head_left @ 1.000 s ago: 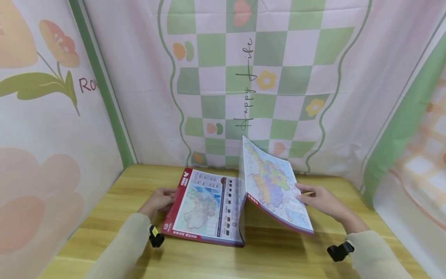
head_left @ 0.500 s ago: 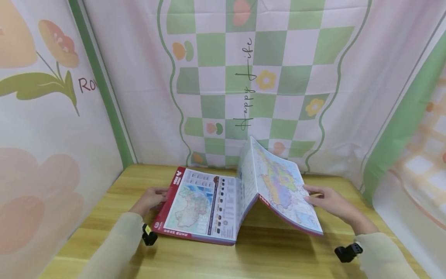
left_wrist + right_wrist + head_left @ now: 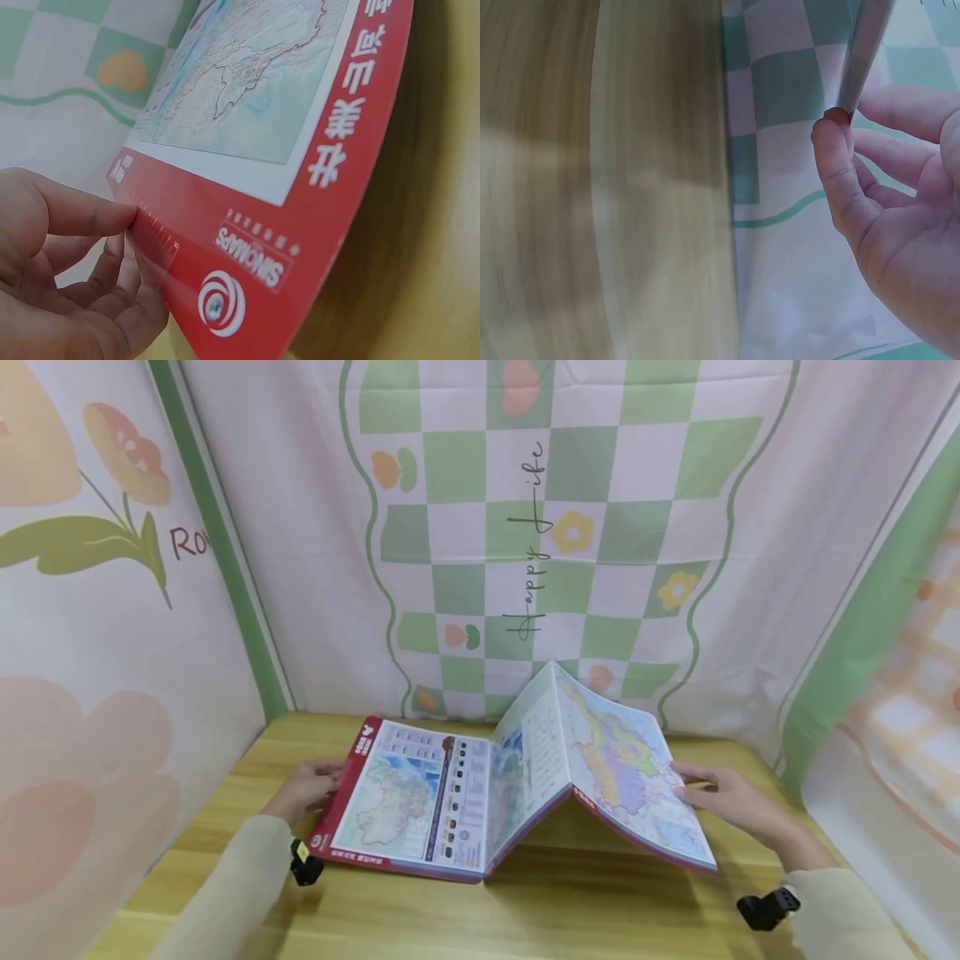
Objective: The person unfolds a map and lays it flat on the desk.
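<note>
A folded map [image 3: 397,802] with a red border stands partly unfolded in a zigzag, its left panel low over the table and its middle fold raised to a peak. My left hand [image 3: 306,789] pinches the red left edge between thumb and fingers. In the left wrist view that hand [image 3: 82,277] grips the edge beside the "SINOMAPS" print. With thumb and fingers my right hand [image 3: 731,797] pinches the right edge of the coloured map panel [image 3: 615,768]. The right wrist view shows the panel edge-on between the fingertips of this hand [image 3: 900,195].
A wooden table [image 3: 570,918] lies under the map. Behind it hangs a curtain [image 3: 517,535] with green and white checks, and a flowered curtain [image 3: 90,635] closes off the left side. Each wrist wears a small black camera [image 3: 768,908].
Both hands have moved apart, the left one leftward and the right one rightward. The map has spread wider, its peak has shifted right and dropped slightly, and more of the middle panel shows.
</note>
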`<action>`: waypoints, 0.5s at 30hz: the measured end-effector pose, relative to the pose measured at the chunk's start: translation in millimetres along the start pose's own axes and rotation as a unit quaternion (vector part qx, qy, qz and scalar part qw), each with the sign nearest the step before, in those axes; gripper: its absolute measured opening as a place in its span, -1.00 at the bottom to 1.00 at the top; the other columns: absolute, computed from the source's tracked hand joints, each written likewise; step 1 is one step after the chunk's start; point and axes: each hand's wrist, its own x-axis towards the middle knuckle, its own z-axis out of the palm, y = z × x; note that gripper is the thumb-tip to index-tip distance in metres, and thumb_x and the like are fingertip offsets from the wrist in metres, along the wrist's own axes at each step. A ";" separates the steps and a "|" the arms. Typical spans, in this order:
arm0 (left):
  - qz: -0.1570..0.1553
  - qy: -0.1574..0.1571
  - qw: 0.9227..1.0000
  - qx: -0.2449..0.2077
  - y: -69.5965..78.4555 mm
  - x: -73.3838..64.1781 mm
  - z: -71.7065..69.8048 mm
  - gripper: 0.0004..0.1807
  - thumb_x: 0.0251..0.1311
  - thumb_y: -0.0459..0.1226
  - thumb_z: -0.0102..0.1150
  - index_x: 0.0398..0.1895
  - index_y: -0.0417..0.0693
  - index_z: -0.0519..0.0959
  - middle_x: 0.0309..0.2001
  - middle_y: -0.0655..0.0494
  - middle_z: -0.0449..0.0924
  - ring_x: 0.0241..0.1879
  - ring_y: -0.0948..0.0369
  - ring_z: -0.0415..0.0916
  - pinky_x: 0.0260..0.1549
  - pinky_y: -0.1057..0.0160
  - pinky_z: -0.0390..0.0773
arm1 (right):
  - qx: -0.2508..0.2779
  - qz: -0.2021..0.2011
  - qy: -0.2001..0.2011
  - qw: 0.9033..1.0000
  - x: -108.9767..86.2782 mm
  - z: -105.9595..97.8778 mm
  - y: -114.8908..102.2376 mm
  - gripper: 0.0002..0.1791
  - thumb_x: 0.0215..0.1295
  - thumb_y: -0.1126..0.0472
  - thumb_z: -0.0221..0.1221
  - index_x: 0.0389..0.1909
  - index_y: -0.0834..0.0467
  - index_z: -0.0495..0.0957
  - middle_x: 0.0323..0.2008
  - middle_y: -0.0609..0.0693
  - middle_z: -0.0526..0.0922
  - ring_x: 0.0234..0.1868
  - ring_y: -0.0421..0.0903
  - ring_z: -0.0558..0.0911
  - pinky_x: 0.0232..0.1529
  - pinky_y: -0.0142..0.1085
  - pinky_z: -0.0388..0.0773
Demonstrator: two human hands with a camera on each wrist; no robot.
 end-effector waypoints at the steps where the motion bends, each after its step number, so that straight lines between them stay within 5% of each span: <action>1: 0.000 -0.001 1.000 -0.002 -1.3 0.2 -1.7 -0.47 0.35 -0.42 0.03 0.39 -0.31 0.34 0.23 -0.31 0.44 0.10 -0.12 0.51 0.02 -0.06 0.58 | 0.000 0.000 0.002 1.000 -0.7 -0.3 1.6 -0.37 0.50 0.12 0.13 0.37 0.48 0.27 0.21 0.51 0.42 0.04 0.24 0.60 -0.12 -0.22 0.63; 15: 0.011 0.028 0.999 0.014 -13.3 1.6 -17.7 -0.49 0.36 -0.42 0.02 0.38 -0.32 0.36 0.26 -0.36 0.41 0.08 -0.11 0.50 -0.03 0.01 0.59 | -0.013 0.002 0.005 1.000 -6.2 -4.8 21.1 -0.38 0.51 0.16 0.12 0.37 0.50 0.25 0.21 0.51 0.43 0.04 0.23 0.61 -0.14 -0.26 0.64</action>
